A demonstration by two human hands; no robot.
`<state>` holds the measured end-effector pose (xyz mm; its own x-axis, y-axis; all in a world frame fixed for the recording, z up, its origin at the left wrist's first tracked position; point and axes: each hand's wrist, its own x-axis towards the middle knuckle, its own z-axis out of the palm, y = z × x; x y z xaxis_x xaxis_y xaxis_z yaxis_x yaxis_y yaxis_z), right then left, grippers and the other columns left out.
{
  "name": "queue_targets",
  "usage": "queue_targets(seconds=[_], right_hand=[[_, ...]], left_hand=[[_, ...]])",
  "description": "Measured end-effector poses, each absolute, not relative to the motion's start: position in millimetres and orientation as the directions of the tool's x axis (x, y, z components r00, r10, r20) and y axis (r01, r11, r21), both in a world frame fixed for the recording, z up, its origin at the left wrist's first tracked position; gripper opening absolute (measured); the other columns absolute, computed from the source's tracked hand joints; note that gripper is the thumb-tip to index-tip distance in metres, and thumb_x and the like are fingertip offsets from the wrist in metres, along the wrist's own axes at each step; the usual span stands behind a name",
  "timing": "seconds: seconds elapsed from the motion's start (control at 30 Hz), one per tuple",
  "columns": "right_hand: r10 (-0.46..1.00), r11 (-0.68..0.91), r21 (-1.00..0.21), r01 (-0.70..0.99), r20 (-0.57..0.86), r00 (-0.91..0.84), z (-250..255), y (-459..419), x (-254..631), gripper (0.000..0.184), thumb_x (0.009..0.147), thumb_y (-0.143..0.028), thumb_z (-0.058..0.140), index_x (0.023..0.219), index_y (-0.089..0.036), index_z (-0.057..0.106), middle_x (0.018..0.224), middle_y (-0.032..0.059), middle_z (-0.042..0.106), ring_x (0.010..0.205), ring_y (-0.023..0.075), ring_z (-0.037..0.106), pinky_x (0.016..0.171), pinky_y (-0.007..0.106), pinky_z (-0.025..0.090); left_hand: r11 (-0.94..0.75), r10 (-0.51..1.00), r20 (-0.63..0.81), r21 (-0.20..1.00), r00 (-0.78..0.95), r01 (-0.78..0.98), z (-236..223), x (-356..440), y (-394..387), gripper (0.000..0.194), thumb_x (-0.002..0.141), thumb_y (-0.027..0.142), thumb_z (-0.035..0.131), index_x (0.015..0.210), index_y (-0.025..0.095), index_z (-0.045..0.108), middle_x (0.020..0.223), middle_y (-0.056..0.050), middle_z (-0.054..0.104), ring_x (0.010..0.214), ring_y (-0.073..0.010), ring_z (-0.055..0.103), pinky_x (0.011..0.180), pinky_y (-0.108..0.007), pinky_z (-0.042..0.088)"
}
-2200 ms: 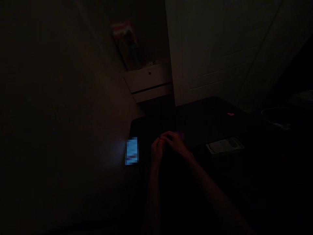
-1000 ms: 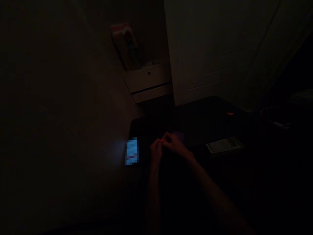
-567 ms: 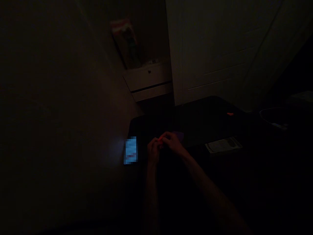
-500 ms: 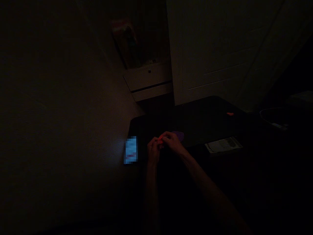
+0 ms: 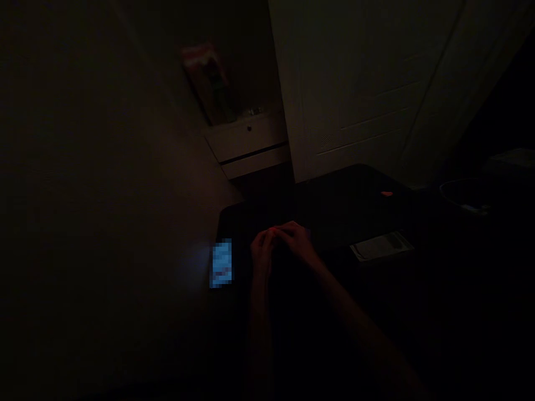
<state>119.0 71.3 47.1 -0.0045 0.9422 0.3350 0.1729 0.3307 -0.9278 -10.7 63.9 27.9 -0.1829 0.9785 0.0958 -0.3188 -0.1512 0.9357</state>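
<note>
A small red piece is held between the two hands, above the near part of a dark table. It is pinched by the closed fingers of the left hand and gripped from the other side by the fingertips of the right hand — most of it is hidden by them, and in such dim light its shape cannot be made out with confidence. A lit screen, blurred into blocks, is seen left of the hands, near the wall. An orange-red scrap is seen on the table's far right part, well apart from the hands. A printed sheet is placed to their right — nearer than the scrap. Beyond the table, a pale drawer unit is partly covered by a large pale panel.
</note>
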Motion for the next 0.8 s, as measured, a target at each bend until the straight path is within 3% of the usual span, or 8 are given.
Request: queue_targets(seconds=[0.13,0.27,0.47,0.67,0.8], right_hand=[[0.955,0.297,-0.94,0.17,0.295,-0.034,45.7,71.8,122.2,0.017,0.088,-0.036,0.07,0.097,-0.024,0.079,0.093,0.0043,0.077,0.088,0.0207,0.071,0.082,0.033,0.053],[0.963,0.269,-0.954,0.133,0.264,-0.054,43.5,74.4,127.3,0.014,0.086,-0.036,0.071,0.094,-0.025,0.077,0.088,0.0022,0.077,0.084,0.0215,0.071,0.079,0.033,0.053],[0.93,0.362,-0.918,0.164,0.344,-0.129,40.9,73.0,124.1,0.014,0.088,-0.03,0.068,0.095,-0.021,0.076,0.096,0.0055,0.075,0.091,0.0206,0.069,0.084,0.034,0.052],[0.863,0.5,-0.826,0.262,0.449,-0.232,37.4,69.2,122.3,0.024,0.081,-0.02,0.075,0.105,-0.019,0.069,0.103,0.0068,0.068,0.098,0.0218,0.063,0.09,0.038,0.048],[0.855,0.516,-0.801,0.302,0.46,-0.241,38.0,69.4,124.3,0.02,0.085,-0.021,0.073,0.104,-0.02,0.068,0.103,0.0057,0.068,0.1,0.0218,0.061,0.093,0.039,0.046]], left_hand=[[-0.127,0.983,0.078,0.942,-0.166,-0.312,27.2,-11.4,67.2,0.034,0.072,0.044,0.083,0.088,0.015,0.073,0.089,-0.005,0.071,0.08,-0.0129,0.064,0.072,-0.024,0.05],[-0.061,0.994,0.033,0.955,-0.101,-0.29,25.1,-10.4,69.4,0.032,0.073,0.044,0.079,0.084,0.014,0.072,0.08,-0.003,0.067,0.068,-0.0099,0.058,0.062,-0.023,0.045],[-0.134,0.979,0.087,0.956,-0.185,-0.262,16.9,-11.4,73.0,0.023,0.072,0.037,0.073,0.075,0.015,0.069,0.067,0.001,0.059,0.059,-0.0085,0.05,0.057,-0.022,0.039],[-0.152,0.959,0.096,0.968,-0.266,-0.198,11.9,-14.0,74.3,0.017,0.071,0.031,0.067,0.074,0.015,0.07,0.074,-0.002,0.066,0.07,-0.0127,0.059,0.065,-0.023,0.044],[-0.174,0.955,0.129,0.973,-0.269,-0.15,12.1,-12.7,73.5,0.016,0.073,0.03,0.065,0.074,0.015,0.071,0.072,-0.001,0.066,0.069,-0.0125,0.058,0.065,-0.023,0.044]])
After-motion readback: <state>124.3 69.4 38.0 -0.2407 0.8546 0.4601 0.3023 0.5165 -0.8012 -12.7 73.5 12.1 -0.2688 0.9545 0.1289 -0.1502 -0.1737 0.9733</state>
